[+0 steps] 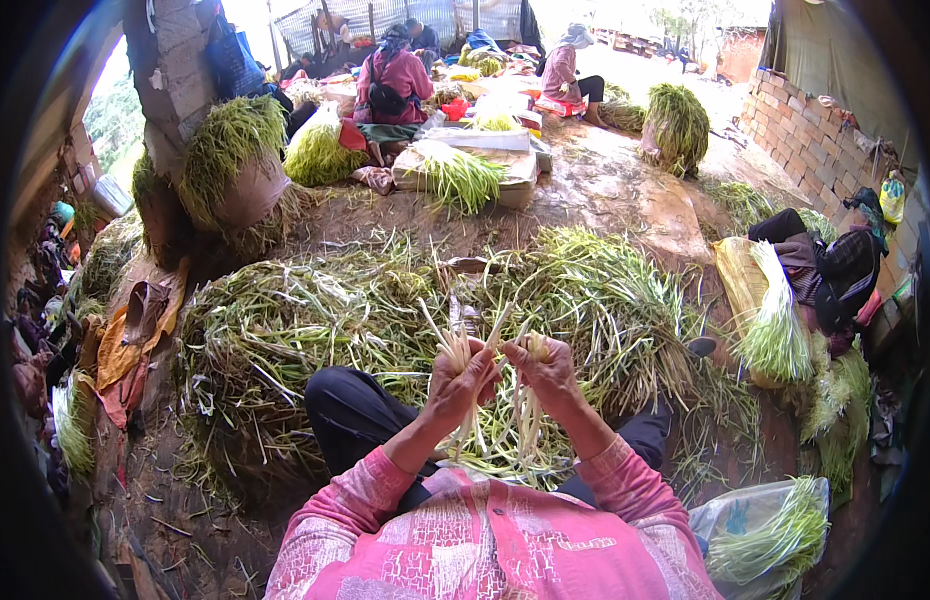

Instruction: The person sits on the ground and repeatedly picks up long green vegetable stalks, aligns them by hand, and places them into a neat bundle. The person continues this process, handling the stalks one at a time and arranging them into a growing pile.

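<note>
In front of my chest, my left hand (465,375) grips a small bunch of pale stalks (454,346), their ends sticking up above the fingers. Close beside it, my right hand (549,375) pinches stalks at the fingertips, and limp whitish strips (526,420) hang below it. The two hands nearly touch. Below and beyond them lies a broad heap of long green stalks and leaves (285,330), with a second mound (607,300) to the right. Loose pale leaves (502,465) lie between my legs.
Sorted pale-green bunches lie on a plastic sheet (769,532) at lower right and on a yellow sack (742,285). Upright bundles (236,157) stand at far left. Several people (394,82) sit at the back. A brick wall (802,135) runs along the right.
</note>
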The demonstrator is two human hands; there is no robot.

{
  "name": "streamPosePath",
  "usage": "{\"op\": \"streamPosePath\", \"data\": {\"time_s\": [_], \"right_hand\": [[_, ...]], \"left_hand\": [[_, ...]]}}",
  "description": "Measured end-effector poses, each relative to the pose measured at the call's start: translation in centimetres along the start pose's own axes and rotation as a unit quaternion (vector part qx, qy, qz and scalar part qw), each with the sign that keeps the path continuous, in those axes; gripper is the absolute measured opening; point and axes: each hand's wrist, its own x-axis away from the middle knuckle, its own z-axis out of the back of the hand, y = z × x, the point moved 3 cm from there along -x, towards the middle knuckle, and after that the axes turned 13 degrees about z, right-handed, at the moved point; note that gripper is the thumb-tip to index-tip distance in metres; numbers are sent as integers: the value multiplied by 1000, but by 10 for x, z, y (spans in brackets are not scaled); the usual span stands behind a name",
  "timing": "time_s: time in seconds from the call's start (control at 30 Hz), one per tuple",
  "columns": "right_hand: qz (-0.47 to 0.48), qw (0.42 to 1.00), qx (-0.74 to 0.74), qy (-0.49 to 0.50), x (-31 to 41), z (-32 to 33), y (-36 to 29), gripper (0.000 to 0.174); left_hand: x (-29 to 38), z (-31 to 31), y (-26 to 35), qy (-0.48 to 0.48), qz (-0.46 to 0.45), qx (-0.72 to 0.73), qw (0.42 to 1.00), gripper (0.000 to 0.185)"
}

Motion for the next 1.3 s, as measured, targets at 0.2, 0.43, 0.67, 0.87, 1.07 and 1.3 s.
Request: {"op": "streamPosePath", "data": {"time_s": [0.2,0.43,0.67,0.87,1.07,1.3], "right_hand": [[20,977,-182,-107,2,-9,-6,19],[25,991,-64,-110,4,-15,0,18],[48,989,71,-123,5,-7,6,23],[61,976,93,-189,4,1,2,23],[57,967,135,-208,7,8,-5,24],[132,950,250,-135,2,40,2,17]], "left_hand": [[-2,4,-2,31,-9,0,999,21],[-2,4,-6,27,-31,-24,999,19],[-1,8,-1,5,0,-21,1000,18],[-2,10,4,-51,-7,-85,995,21],[-1,13,7,-97,-67,-228,966,18],[-5,22,7,-38,-70,-273,959,14]]}}
